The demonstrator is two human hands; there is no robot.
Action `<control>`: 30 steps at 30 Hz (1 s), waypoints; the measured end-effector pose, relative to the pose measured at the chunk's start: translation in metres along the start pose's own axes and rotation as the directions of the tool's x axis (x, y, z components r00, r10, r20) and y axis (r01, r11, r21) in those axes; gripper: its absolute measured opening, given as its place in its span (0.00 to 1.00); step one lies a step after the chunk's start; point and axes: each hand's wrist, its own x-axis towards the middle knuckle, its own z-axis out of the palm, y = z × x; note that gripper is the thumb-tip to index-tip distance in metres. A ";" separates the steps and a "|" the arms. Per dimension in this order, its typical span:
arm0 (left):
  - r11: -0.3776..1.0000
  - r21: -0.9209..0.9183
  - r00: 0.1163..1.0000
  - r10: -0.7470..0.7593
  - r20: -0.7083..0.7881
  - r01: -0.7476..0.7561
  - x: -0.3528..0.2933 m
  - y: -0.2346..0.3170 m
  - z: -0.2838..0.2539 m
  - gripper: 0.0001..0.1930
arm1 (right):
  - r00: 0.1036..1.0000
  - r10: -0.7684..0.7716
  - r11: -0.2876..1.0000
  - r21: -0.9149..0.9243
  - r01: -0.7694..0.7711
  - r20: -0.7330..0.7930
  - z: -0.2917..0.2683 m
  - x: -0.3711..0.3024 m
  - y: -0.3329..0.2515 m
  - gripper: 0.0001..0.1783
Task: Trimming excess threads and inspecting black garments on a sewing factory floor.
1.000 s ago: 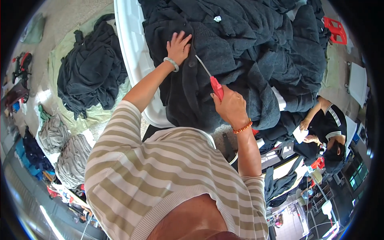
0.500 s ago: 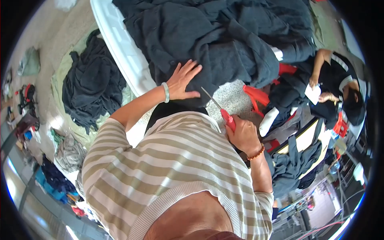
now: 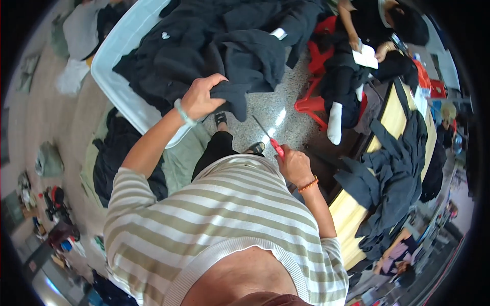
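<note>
My left hand [image 3: 202, 98], with a pale bracelet at the wrist, is closed on the edge of a dark garment [image 3: 238, 98]. A flap of that cloth hangs beside its thumb. The rest of it merges with a heap of dark garments [image 3: 173, 69] in a large white tub [image 3: 109, 56]. Lower and to the right, my right hand [image 3: 294, 166] grips a red-handled tool with a thin metal blade [image 3: 276, 147]. The blade points up and left, apart from the cloth. My fingers hide part of the handle, so its exact kind is unclear.
At the upper right a co-worker [image 3: 375, 20] sits holding a white piece, near red plastic stools [image 3: 312, 105]. Dark garments [image 3: 393, 173] drape over a pale wooden table [image 3: 343, 214] on my right. Another dark pile [image 3: 120, 158] lies on a greenish sheet at left.
My left hand has gone from lying spread on the cloth to gripping a garment's edge. The view has turned, showing my feet and more of the right-hand table. The right hand keeps its tool.
</note>
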 end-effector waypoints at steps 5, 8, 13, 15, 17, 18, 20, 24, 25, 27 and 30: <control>0.844 -0.222 0.826 0.529 0.198 -0.488 -0.005 0.145 0.029 0.14 | 0.894 -0.418 0.753 0.490 0.440 -0.160 0.025 0.012 0.008 0.19; 0.789 -0.402 0.764 0.586 0.270 -0.464 -0.016 0.175 0.058 0.17 | 0.913 -0.202 0.817 0.453 0.356 -0.354 0.021 -0.016 0.023 0.20; 0.722 -0.659 0.746 0.554 0.370 -0.209 -0.012 0.185 0.097 0.07 | 0.787 0.035 0.858 0.423 0.292 -0.616 0.022 -0.010 0.037 0.21; 0.646 -0.757 0.701 0.588 0.405 -0.105 -0.010 0.198 0.114 0.08 | 0.725 0.084 0.864 0.413 0.290 -0.684 0.017 -0.023 0.070 0.21; 0.567 -0.824 0.674 0.602 0.428 0.017 -0.008 0.213 0.129 0.09 | 0.669 0.109 0.869 0.398 0.295 -0.735 0.020 -0.053 0.098 0.22; 0.581 -0.814 0.657 0.616 0.435 -0.005 -0.004 0.222 0.138 0.10 | 0.643 0.116 0.871 0.388 0.300 -0.757 0.021 -0.062 0.100 0.22; 0.607 -0.794 0.658 0.611 0.439 -0.034 0.005 0.222 0.157 0.13 | 0.586 0.234 0.892 0.411 0.188 -0.776 0.012 -0.120 0.114 0.23; 0.567 -0.823 0.647 0.640 0.414 -0.034 0.023 0.283 0.214 0.19 | 0.451 0.477 0.877 0.368 -0.310 -0.755 -0.031 -0.281 0.109 0.30; 0.461 -0.880 0.596 0.740 0.313 -0.110 0.028 0.295 0.236 0.22 | 0.253 0.049 0.901 -0.066 -0.428 -0.966 -0.014 -0.298 0.139 0.31; 0.312 -0.916 0.518 0.756 0.399 0.252 0.015 0.365 0.263 0.22 | 0.221 0.467 0.827 0.335 -0.451 -0.856 0.057 -0.376 0.170 0.20; 0.173 -0.978 0.534 0.819 0.209 0.118 0.003 0.443 0.324 0.13 | 0.270 0.250 0.234 -0.213 -0.949 -0.930 0.007 -0.480 0.210 0.25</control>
